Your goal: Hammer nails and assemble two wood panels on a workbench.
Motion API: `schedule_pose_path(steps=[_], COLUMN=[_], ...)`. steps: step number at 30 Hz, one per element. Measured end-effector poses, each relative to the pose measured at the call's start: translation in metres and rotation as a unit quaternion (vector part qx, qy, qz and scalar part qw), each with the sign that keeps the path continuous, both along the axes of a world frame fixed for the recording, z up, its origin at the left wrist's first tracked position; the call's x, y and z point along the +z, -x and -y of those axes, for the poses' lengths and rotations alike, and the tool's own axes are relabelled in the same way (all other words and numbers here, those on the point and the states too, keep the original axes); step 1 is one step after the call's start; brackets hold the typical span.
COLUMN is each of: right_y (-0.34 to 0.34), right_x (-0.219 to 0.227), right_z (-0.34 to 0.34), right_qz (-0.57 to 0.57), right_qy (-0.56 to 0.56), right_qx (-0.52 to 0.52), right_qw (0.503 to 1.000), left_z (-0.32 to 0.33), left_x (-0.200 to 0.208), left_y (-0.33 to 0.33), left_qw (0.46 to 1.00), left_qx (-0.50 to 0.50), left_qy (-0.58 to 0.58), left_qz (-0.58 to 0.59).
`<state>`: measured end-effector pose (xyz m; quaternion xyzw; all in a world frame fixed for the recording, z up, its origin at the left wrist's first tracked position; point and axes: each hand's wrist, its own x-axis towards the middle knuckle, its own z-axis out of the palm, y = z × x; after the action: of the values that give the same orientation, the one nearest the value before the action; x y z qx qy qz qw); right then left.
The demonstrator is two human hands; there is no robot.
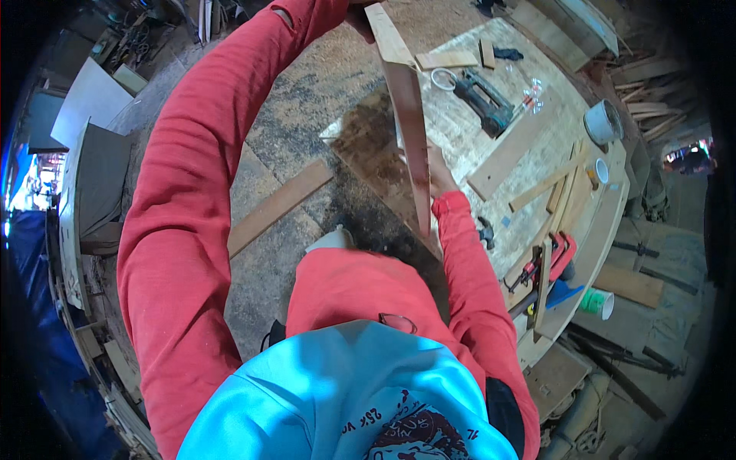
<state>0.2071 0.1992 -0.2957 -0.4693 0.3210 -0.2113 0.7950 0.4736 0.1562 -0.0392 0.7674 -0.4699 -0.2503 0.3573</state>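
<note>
While the workbench (537, 165) filled the right half of the view, a long narrow wooden strip (408, 115) was held above its near corner, its long axis running steeply from the top edge of the view down toward the person's lap, upper end pointing away. The left hand (359, 14), at the strip's upper end, was largely cut off by the frame, so its grip could not be judged. The right hand (438, 172) was wrapped closed around the strip's lower part, its fingers mostly hidden behind the wood. A dark stained board (372, 149) lay under the strip, partly screened by it. On the bench lay a power tool (483, 100), loose offcuts (510, 149), a roll of tape (603, 123), and, near the front edge, a red clamp (560, 257). A plank (280, 205) lay on the floor.
</note>
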Motion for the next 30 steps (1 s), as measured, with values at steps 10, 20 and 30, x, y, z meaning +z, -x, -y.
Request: schedule_pose_path(steps=[10,20,30], right_y=[0.098,0.078,0.092], right_x=[0.071,0.038,0.027], right_z=[-0.074,-0.090,-0.092], right_qz=[-0.076,-0.072,-0.071], right_qy=[0.400,0.500,0.360], right_qx=[0.122,-0.018,0.133], right_qw=[0.905,0.863,0.921], left_z=[0.005,-0.003,-0.045], left_x=[-0.064,-0.060,-0.049], left_y=[-0.020,0.023,0.077], left_qw=[0.984,0.973,0.974], left_qx=[0.014,-0.083,-0.146], left_qy=[0.032,-0.014,-0.034], left_qz=[0.175,0.217,0.172])
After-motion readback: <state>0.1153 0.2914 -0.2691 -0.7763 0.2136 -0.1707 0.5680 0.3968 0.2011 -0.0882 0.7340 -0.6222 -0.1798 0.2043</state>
